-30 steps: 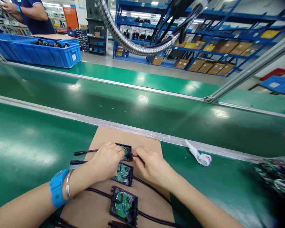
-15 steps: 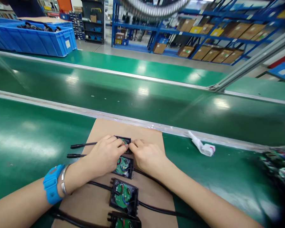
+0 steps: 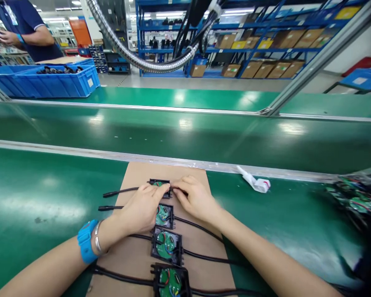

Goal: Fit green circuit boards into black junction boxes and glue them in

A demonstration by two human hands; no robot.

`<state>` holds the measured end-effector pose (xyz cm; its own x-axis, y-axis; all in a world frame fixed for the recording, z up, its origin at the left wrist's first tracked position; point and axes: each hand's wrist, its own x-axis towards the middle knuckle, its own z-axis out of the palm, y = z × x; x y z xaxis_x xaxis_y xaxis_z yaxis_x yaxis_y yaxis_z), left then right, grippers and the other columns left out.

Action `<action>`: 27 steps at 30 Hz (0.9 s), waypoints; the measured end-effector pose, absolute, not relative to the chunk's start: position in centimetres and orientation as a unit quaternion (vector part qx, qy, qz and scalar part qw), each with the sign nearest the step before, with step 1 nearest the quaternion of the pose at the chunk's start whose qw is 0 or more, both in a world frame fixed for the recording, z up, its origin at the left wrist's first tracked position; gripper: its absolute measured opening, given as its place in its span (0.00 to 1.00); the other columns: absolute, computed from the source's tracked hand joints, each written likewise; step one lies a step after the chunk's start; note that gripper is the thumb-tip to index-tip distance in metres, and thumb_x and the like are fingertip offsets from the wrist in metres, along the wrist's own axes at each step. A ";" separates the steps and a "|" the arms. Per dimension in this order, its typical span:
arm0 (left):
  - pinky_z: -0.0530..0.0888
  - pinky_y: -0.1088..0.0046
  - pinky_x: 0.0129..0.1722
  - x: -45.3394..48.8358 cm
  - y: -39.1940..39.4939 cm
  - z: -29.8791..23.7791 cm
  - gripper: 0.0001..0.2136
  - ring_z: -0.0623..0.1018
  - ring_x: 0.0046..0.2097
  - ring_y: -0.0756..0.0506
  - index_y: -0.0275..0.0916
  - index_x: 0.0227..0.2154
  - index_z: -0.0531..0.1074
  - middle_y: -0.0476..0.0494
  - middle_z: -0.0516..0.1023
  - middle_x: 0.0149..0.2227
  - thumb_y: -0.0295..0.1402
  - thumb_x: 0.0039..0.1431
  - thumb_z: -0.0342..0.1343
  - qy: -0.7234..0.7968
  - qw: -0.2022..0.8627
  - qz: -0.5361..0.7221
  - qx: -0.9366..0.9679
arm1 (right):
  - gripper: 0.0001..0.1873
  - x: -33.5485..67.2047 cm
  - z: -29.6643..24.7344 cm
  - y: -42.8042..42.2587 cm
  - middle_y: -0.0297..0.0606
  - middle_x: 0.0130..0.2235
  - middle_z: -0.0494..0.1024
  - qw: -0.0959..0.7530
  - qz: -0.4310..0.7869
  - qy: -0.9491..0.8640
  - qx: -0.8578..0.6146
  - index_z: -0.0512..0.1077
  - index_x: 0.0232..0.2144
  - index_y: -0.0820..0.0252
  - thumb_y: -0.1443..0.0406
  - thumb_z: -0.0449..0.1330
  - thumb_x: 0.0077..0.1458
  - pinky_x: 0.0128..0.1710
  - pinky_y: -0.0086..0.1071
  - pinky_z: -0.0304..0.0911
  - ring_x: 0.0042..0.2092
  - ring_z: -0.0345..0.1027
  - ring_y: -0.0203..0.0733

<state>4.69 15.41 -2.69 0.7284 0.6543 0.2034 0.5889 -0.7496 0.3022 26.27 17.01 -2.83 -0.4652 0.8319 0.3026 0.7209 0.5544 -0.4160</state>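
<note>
Nearest, three open black housings lie in a row on the cardboard sheet (image 3: 136, 255). Beyond them, left hand (image 3: 142, 208) and right hand (image 3: 196, 200) pinch the farthest housing (image 3: 159, 182) closed-fingered, seating its cable; pressing it home likely comes next.

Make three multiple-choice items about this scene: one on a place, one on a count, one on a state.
1. Where do the black boxes lie?
A. on a brown sheet
B. in a blue bin
C. on a shelf

2. How many open black boxes show?
A. two
B. four
C. six

3. What are both hands doing?
A. resting apart
B. meeting at the farthest box
C. lifting the white tube

Answers: 1 A, the boxes sit on the brown sheet. 2 B, a row of four. 3 B, left hand and right hand touch the farthest box.
</note>
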 end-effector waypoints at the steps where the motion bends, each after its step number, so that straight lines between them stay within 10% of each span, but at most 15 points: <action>1: 0.66 0.57 0.52 4.9 15.2 -2.7 0.31 0.70 0.52 0.39 0.29 0.60 0.50 0.31 0.71 0.52 0.18 0.50 0.44 0.334 0.100 0.145 0.926 | 0.10 26.1 -3.1 17.0 0.40 0.34 0.75 0.244 0.119 -0.846 -0.458 0.74 0.38 0.63 0.72 0.54 0.58 0.42 0.35 0.63 0.39 0.66 0.42; 8: 0.69 0.53 0.46 6.7 14.8 -2.5 0.29 0.72 0.46 0.34 0.14 0.57 0.52 0.21 0.72 0.43 0.18 0.48 0.44 0.344 0.033 0.099 0.933 | 0.11 25.4 -4.0 17.3 0.41 0.31 0.74 0.260 0.143 -0.839 -0.456 0.74 0.30 0.62 0.76 0.52 0.55 0.40 0.34 0.61 0.36 0.64 0.42; 16: 0.69 0.62 0.53 3.2 16.7 -0.3 0.26 0.71 0.55 0.45 0.33 0.61 0.49 0.36 0.72 0.54 0.22 0.60 0.42 0.429 0.155 0.167 0.874 | 0.12 26.0 -1.9 17.2 0.40 0.34 0.76 0.214 0.114 -0.856 -0.457 0.75 0.37 0.62 0.73 0.52 0.59 0.43 0.34 0.61 0.39 0.66 0.40; 21: 0.72 0.65 0.45 1.6 18.7 0.1 0.07 0.77 0.43 0.43 0.37 0.37 0.75 0.43 0.79 0.39 0.30 0.57 0.55 0.493 0.171 0.177 0.834 | 0.15 22.4 0.8 15.5 0.48 0.40 0.73 0.156 0.039 -0.870 -0.465 0.72 0.45 0.67 0.68 0.49 0.61 0.44 0.41 0.59 0.44 0.61 0.48; 27: 0.71 0.75 0.34 1.6 19.1 -1.3 0.05 0.77 0.33 0.48 0.38 0.29 0.77 0.48 0.79 0.32 0.29 0.57 0.56 0.501 0.194 0.149 0.830 | 0.18 18.2 0.3 14.6 0.53 0.39 0.72 0.080 0.009 -0.900 -0.429 0.75 0.37 0.71 0.64 0.49 0.61 0.42 0.45 0.56 0.45 0.59 0.54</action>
<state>1.56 19.11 -1.31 0.4537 0.8896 0.0526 0.7746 -0.4229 0.4703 18.17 14.61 0.32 -0.6189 0.7736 0.1359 0.7707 0.6315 -0.0846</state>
